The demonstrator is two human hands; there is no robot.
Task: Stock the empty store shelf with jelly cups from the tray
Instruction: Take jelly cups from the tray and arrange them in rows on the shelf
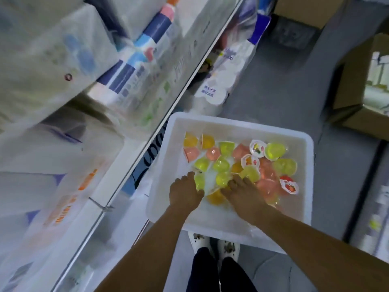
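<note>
While both hands reach in, jelly cups lie jumbled in tray

White tray on floor beside shelf; yellow, green, pink jelly cups heaped loosely inside.

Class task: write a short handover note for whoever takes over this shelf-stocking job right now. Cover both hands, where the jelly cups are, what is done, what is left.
Left hand: down in the white tray, fingers on the green jelly cups; grip unclear.
Right hand: also among the cups; grip unclear.
Cups: loose pile in the tray, green, yellow and pink, some lid-up.
Done: no cup seen lifted out or shelved.
Left: pick up cups, place them on the shelf.
</note>
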